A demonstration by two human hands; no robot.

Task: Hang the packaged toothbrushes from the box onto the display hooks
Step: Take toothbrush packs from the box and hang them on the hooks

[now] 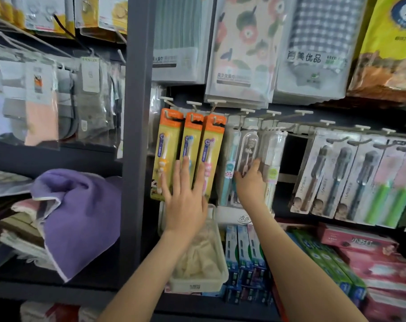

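Note:
Three orange-and-yellow packaged children's toothbrushes (190, 149) hang side by side on display hooks (193, 103). My left hand (184, 201) lies flat with straight fingers against their lower ends. To the right hang clear-cased toothbrushes; my right hand (249, 182) grips the lower part of one clear packaged toothbrush (248, 149) that hangs at a hook. Further right, a row of grey and green toothbrush packs (350, 180) hangs on more hooks. The box is not in view.
A white plastic basket (217, 278) stands on the shelf below my left hand, beside stacked toothpaste boxes (246, 249). A dark shelf post (137, 135) rises at the left, with a purple towel (81, 219) and packaged socks beyond it. Packaged towels hang above.

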